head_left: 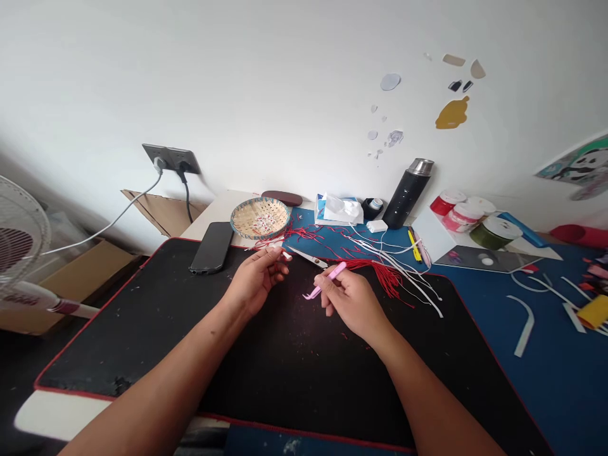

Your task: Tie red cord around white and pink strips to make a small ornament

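My left hand point(256, 278) pinches a small white piece point(287, 256) between thumb and forefinger, above the far part of the black mat point(285, 373). In my right hand point(351, 297) is a pair of pink tweezers point(338, 271), its curved tip pointing left toward the left hand and touching nothing. Just beyond the hands lie scissors point(311, 256), partly covered at the handle end. Red cords point(382, 275) spread beside the right hand, with white cords point(403, 266) behind them. Past the left hand stands a woven basket point(240, 218) holding many tiny red and white bits.
A black phone point(212, 247) lies left of the basket. Along the wall are a tissue box point(338, 210), a black thermos point(407, 193) and several lidded jars point(496, 232). A yellow cutter point(415, 246) lies near the cords. A fan point(21, 234) stands at far left.
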Demonstrator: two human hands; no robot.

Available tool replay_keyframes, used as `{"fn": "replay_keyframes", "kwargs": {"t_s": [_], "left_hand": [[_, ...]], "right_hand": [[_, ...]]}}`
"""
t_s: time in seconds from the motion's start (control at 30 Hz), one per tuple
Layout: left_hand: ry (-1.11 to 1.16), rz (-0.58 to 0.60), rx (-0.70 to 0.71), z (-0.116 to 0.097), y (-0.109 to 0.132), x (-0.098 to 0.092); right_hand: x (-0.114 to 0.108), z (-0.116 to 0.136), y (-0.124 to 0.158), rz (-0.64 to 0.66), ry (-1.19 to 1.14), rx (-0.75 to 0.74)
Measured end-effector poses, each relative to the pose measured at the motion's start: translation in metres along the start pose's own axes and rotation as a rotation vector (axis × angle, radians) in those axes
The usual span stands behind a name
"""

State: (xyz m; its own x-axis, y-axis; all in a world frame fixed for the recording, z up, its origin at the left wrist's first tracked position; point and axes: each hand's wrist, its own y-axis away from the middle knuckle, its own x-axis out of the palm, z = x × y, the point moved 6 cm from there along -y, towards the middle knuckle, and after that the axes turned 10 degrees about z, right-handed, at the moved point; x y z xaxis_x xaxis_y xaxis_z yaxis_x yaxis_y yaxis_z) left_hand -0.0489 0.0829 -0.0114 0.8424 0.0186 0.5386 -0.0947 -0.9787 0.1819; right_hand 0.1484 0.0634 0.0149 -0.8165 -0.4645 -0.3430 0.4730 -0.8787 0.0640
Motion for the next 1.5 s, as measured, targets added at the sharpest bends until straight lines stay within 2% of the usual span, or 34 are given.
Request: {"fn": "replay_keyframes", "kwargs": {"t_s": [0.17, 0.4, 0.7, 0.93, 1.07, 1.2, 1.37, 1.5], "left_hand": [[-0.009, 0.012, -0.010, 0.002, 0.000, 0.000], [-0.025, 0.036, -0.025, 0.004, 0.001, 0.004], [-0.036, 0.144, -0.095, 0.006, 0.002, 0.010], [-0.052, 0.236, -0.128, 0.011, 0.005, 0.019], [-0.047, 0.273, -0.154, 0.014, 0.007, 0.024], [-0.052, 0.302, -0.187, 0.016, 0.009, 0.027], [-0.054, 0.321, -0.218, 0.019, 0.011, 0.028], [-0.056, 0.336, -0.239, 0.022, 0.012, 0.029]], "right_hand": [[0.013, 0.003, 0.001, 0.158, 0.372, 0.044], [0.005, 0.005, -0.001, 0.116, 0.546, 0.068], [0.005, 0.010, 0.002, 0.144, 0.553, -0.007], [-0.008, 0.023, 0.009, -0.121, 0.447, -0.239], [-0.009, 0.027, 0.014, -0.183, 0.397, -0.366], [-0.008, 0.031, 0.017, -0.236, 0.408, -0.428], [-0.006, 0.036, 0.018, -0.215, 0.398, -0.447], [-0.004, 0.036, 0.016, -0.138, 0.372, -0.367]]}}
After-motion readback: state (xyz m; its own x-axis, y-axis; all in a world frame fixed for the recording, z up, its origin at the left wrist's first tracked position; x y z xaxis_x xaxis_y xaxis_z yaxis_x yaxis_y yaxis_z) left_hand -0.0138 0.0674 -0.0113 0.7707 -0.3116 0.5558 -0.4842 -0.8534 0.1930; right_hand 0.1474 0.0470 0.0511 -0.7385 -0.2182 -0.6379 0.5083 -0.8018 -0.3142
